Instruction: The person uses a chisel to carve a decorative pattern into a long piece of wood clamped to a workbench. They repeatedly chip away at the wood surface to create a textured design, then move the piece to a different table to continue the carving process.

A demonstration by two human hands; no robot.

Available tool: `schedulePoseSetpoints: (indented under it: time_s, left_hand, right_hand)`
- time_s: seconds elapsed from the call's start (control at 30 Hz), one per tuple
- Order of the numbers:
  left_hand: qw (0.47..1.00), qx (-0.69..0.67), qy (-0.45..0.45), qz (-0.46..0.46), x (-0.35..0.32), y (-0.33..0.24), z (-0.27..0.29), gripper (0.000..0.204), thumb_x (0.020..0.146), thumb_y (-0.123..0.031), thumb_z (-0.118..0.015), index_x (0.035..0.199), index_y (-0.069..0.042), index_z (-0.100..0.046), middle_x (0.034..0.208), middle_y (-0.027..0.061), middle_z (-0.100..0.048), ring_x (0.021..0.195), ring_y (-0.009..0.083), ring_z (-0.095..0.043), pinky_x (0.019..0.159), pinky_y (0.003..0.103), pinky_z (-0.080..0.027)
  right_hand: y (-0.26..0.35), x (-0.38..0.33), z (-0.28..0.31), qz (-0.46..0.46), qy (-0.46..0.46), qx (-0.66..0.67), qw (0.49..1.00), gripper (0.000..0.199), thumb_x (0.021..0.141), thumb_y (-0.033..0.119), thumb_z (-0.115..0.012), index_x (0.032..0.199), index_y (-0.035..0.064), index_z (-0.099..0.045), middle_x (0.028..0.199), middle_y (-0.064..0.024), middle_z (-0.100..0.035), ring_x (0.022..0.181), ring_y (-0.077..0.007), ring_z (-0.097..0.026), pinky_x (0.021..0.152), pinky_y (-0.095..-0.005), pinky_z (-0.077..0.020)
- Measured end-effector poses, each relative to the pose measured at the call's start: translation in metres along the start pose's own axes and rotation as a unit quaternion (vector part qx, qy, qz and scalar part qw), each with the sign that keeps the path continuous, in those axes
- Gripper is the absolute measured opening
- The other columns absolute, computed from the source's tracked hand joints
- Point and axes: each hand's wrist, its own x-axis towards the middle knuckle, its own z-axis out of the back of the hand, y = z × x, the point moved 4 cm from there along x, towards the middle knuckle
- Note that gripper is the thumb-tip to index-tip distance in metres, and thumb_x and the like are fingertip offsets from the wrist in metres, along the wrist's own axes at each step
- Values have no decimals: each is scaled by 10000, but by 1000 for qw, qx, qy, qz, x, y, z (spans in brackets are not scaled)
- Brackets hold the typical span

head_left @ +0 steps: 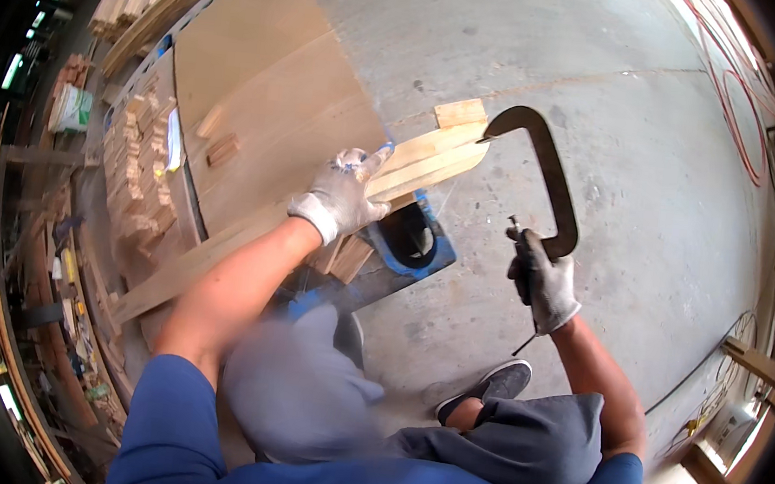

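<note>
My left hand (346,185), in a stained white work glove, grips the pale wooden boards (429,164) from above. The boards lie side by side, and their tapered ends stick out past the blue support. My right hand (551,286), also gloved, holds a large dark C-clamp (554,179) by its screw end. The clamp's frame arches up and to the left, and its fixed jaw tip is at the boards' far end; whether it touches them I cannot tell. A short wood block (461,113) sits beside that end.
Brown sheet panels (264,71) cover the work surface at the left. Small wood pieces (148,163) are heaped beside them. Under the boards is a blue plastic pallet (438,247) with an oval opening. Red hoses (728,97) lie on the concrete floor (641,126) at the right.
</note>
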Motion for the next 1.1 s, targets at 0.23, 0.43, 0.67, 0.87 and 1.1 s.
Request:
schedulePoseSetpoints:
  time_s: [0.23, 0.43, 0.67, 0.87, 1.1]
  left_hand:
    - [999, 6, 48, -12, 1, -30, 1, 953, 802, -479, -809, 1584, -144, -381, 1449, 202, -508, 1362, 389, -482, 1159, 468, -383]
    - [999, -6, -37, -4, 39, -48, 22, 749, 918, -453, -713, 1537, -125, -449, 1544, 229, -445, 1435, 410, -423, 1181, 471, -371]
    - [963, -252, -95, 24, 152, -61, 27, 447, 1043, -320, -555, 1419, -79, -585, 1413, 216, -607, 1342, 362, -552, 1123, 405, -437]
    - [921, -386, 0, 61, 188, -78, 20, 427, 1053, -373, -564, 1277, -35, -698, 1176, 124, -736, 1022, 229, -669, 952, 361, -506]
    - [832, -545, 7, 105, 205, -67, 0, 395, 1001, -436, -684, 1081, -56, -753, 869, -28, -641, 805, 86, -537, 734, 290, -479]
  right_hand:
    - [-22, 2, -6, -35, 10, 71, 997, 394, 1036, 378, -614, 1147, 13, -713, 611, -57, -629, 376, -94, -451, 361, -260, -317]
    - [-13, 27, -18, -58, 16, 79, 995, 364, 1027, 368, -617, 1153, 44, -727, 615, -51, -631, 396, -94, -470, 365, -267, -341]
    - [-1, 54, -38, -58, 5, 51, 997, 344, 1019, 377, -621, 1104, 61, -725, 636, -46, -624, 420, -98, -475, 381, -276, -353]
    - [1, 54, -41, -41, -25, 36, 998, 359, 991, 364, -677, 1115, 31, -727, 657, -58, -637, 483, -105, -521, 454, -294, -414]
    - [2, 58, -39, -11, -54, -28, 998, 370, 993, 356, -671, 1116, 14, -739, 699, -67, -668, 533, -107, -571, 508, -294, -458]
